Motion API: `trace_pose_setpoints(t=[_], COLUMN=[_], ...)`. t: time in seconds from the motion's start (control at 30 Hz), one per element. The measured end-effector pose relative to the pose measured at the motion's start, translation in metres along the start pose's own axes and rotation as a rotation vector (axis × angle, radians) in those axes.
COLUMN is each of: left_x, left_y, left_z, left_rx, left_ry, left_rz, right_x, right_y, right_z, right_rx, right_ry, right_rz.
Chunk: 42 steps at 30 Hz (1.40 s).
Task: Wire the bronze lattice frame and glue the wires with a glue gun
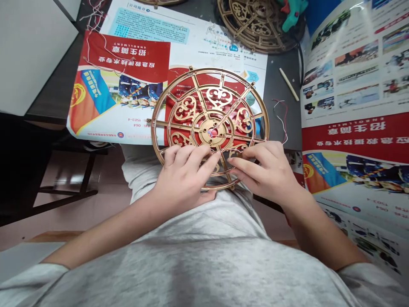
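Head view: round gold filigree frame (209, 132) held up at the near edge of the dark tabletop (287, 128), over a red-and-white printed poster (96, 85), its lower rim just above the person's grey T-shirt (204, 217). Spokes run from a central hub to the rim, with heart and scroll openwork between them. Thin strands appear to follow some spokes; too fine to identify.

Left hand (182, 175): fingers curled over the lower part of the frame, fingertips converging on a spoke near the rim. Right hand (266, 168): fingers extended inward and bunched at the same area, tips close to the left fingertips. Possibly pinching a fine strand; cannot tell from this angle.

Handling, judged: likely light and stiff, but the narrow spokes and scrollwork look fragile and may snap under a twist. Safest hold is the outer rim or thick hub, not the openwork. Smooth gold finish may be slightly slippery.

Around it: second gold filigree frame (258, 23) at the far edge of the tabletop, teal hot glue gun (290, 13) resting against it. Red and white wires (281, 121) lie right of the frame, pale rod (289, 84) beyond them. Clear fragments (214, 36) sit on the poster; their nature is unclear. Another printed poster (354, 64) covers the right side.
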<state>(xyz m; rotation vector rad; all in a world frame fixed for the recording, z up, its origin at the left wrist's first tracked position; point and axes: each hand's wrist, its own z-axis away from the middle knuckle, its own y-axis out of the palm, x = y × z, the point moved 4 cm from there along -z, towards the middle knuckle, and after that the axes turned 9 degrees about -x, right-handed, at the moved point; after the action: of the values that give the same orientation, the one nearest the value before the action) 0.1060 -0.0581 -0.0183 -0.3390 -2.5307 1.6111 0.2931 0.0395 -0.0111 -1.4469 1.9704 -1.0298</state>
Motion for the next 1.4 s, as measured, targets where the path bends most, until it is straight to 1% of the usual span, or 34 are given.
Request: trace_pose_setpoints(t=[0.07,0.2,0.3,0.53,1.13,1.4], left_x=[0.000,-0.001,-0.001,-0.001,-0.001,-0.001], left_y=[0.000,0.000,-0.001,0.001,0.003,0.003], left_z=[0.000,0.000,0.001,0.002,0.003,0.003], left_rx=[-0.003,0.002,0.005,0.006,-0.008,-0.019], left_ry=[0.006,0.007,0.000,-0.006,-0.017,-0.015], left_rz=[-0.005,-0.018,-0.025,-0.012,0.000,0.002], right_x=[-0.003,-0.008,-0.009,-0.007,-0.005,-0.002], right_y=[0.001,0.002,0.003,0.005,0.009,0.008], right_z=[-0.004,-0.012,-0.014,-0.014,-0.015,-0.018], right_rx=[0.037,0.102,0.113,0.089,0.033,0.070], right_ry=[-0.039,-0.067,-0.080,-0.100,-0.099,-0.063], right_rz=[0.006,0.015,0.025,0.037,0.042,0.107])
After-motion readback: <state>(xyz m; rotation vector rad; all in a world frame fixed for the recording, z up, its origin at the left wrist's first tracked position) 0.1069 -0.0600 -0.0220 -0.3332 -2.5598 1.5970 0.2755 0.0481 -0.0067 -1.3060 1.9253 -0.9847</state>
